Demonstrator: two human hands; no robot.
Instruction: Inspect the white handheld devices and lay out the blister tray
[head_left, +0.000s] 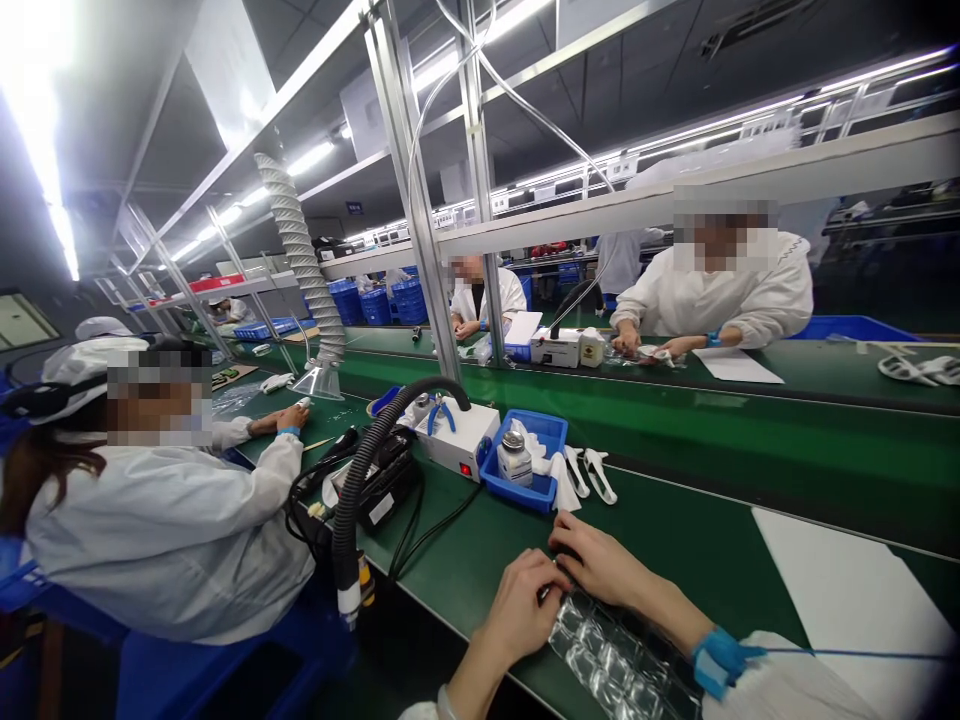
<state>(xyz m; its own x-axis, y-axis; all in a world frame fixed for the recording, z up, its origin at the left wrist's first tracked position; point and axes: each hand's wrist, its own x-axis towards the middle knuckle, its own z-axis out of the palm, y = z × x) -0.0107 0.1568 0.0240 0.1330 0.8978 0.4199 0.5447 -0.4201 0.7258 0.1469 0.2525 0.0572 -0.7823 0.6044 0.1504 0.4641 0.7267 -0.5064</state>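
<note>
My left hand (523,603) and my right hand (600,562) meet over the far end of a clear plastic blister tray (611,655) on the green bench. The fingers of both hands are curled and closed together there. What sits between the fingertips is hidden or too small to name. The tray has rows of square pockets and runs toward me beneath my right forearm. A blue wrist strap with a cord is on my right wrist. Just beyond my right hand lie two white curved plastic parts (600,478).
A blue bin (491,478) holds a dispenser bottle (514,458) and white cloths. Left of it stand a white box (457,440) with blue pliers on top and a black flexible hose (352,490). White paper (847,570) lies right. Co-workers sit left and across.
</note>
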